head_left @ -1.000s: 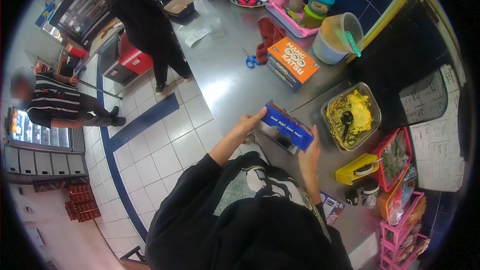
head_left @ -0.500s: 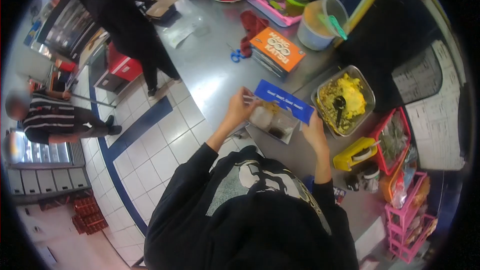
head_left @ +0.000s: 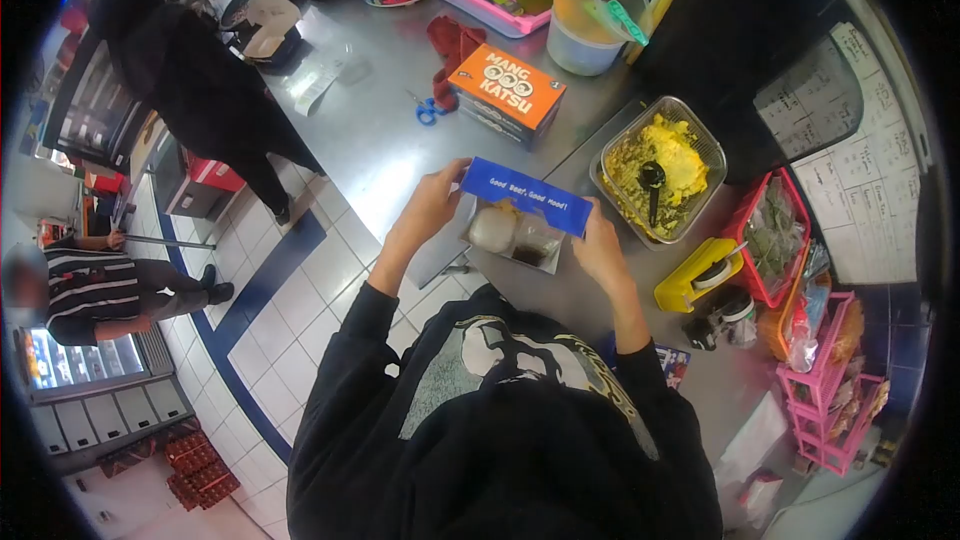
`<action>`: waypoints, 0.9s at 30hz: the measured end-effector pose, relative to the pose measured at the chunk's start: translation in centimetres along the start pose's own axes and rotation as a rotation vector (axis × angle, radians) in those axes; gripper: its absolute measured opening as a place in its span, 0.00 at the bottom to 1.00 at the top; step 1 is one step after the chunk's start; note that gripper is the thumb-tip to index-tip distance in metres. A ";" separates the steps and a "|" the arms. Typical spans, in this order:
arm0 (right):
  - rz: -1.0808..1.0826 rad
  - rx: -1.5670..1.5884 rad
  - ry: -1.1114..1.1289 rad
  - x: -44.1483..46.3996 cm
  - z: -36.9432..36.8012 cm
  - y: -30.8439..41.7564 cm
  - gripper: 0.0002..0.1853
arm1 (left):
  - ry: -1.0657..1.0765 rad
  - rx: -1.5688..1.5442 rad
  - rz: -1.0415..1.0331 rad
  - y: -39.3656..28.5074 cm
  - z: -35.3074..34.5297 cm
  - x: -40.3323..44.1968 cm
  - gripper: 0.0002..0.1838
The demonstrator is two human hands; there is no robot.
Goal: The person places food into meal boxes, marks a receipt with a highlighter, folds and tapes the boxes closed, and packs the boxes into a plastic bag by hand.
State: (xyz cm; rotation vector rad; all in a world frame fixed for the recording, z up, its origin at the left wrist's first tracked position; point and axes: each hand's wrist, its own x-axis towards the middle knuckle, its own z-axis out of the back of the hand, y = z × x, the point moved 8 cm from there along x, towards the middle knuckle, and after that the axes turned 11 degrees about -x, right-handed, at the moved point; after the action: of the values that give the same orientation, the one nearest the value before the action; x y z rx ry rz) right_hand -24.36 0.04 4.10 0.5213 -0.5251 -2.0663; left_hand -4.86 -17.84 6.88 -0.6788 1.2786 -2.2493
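Observation:
Both my hands hold a blue printed cardboard strip (head_left: 525,197) by its two ends. My left hand (head_left: 434,202) pinches the left end, and my right hand (head_left: 602,244) grips the right end. Just below and partly behind the strip is a small open food box (head_left: 541,260) with white rice (head_left: 493,230), some brownish food and a dark sauce in a clear cup. Whether the strip is joined to the box I cannot tell. Beyond it sits an orange carton (head_left: 508,90). To the right, a clear tub of yellow food (head_left: 672,162) has a black spoon (head_left: 652,190) in it.
Blue scissors (head_left: 428,112) and a red cloth (head_left: 452,48) lie by the carton. A clear bucket (head_left: 585,35) stands behind. At right are a yellow holder (head_left: 690,280), a red basket (head_left: 775,240) and pink racks (head_left: 815,390). Two people (head_left: 190,70) stand to the left.
My left hand has moved from the box's left side up to the strip's left end and now grips it. The strip faces me more squarely. The camera view has shifted slightly.

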 end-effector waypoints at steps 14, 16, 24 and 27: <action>0.250 0.520 0.133 -5.1 -4.4 -1.5 0.42 | 0.028 -0.355 0.195 3.2 -3.0 -7.0 0.31; 0.183 0.699 0.266 -5.0 -4.6 -1.3 0.41 | 0.066 -0.362 0.183 4.1 -2.7 -7.0 0.31; -0.295 1.091 0.130 -5.3 -8.2 -3.6 0.24 | -0.006 -0.645 0.605 6.2 -3.7 -7.0 0.25; -0.238 1.076 0.060 -5.6 -8.7 -4.1 0.26 | -0.061 -0.669 0.722 7.9 -4.3 -7.5 0.32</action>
State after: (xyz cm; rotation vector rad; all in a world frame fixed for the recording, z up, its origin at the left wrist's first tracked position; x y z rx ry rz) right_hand -19.60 5.41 -4.35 1.2945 -1.6080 -1.8263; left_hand -0.59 -14.14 -3.41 -0.3876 1.8813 -1.2120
